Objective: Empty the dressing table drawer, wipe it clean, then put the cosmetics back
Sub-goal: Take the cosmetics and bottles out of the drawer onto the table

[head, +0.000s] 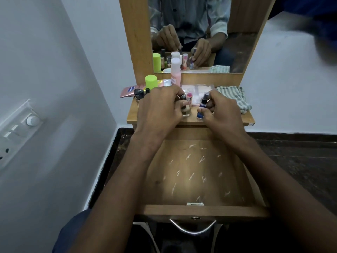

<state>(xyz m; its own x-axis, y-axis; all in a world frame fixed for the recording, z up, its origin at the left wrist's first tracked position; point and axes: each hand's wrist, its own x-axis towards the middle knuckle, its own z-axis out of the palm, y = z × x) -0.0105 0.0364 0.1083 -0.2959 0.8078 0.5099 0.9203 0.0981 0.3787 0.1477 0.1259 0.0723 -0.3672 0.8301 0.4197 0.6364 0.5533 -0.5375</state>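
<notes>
**Both hands on small bottles above the pulled-out drawer**

At the far left, a white switch panel [17, 131] sits on the pale wall. On the wooden dressing table shelf [228, 119], the left end holds a flat pink sachet [129, 91], a cluster of small black-capped bottles [139, 93], a lime-green cylindrical cap [151, 80] and, behind them, a tall pink bottle with a white cap [175, 72] standing against the mirror [191, 33].

The left hand [158, 108] reaches over the shelf with its fingers curled down and closed around a small clear glass bottle with a black cap [184, 105]; the thumb presses the bottle's front, and the cap shows above the knuckles. Just beside it stands a small pink-topped tube [189, 96], in front of a clear plastic box [198, 90].

The right hand [224, 110] pinches a small dark blue spray bottle [202, 106] between thumb and bent fingers, the bottle tilted with its base near the shelf's front edge. A green-and-white striped cloth [235, 97] lies crumpled at the right end of the shelf.

Below, the open wooden drawer [200, 211] extends toward the person, its bare floor marked with pale scratches, a curved metal handle [192, 227] on its front.
</notes>
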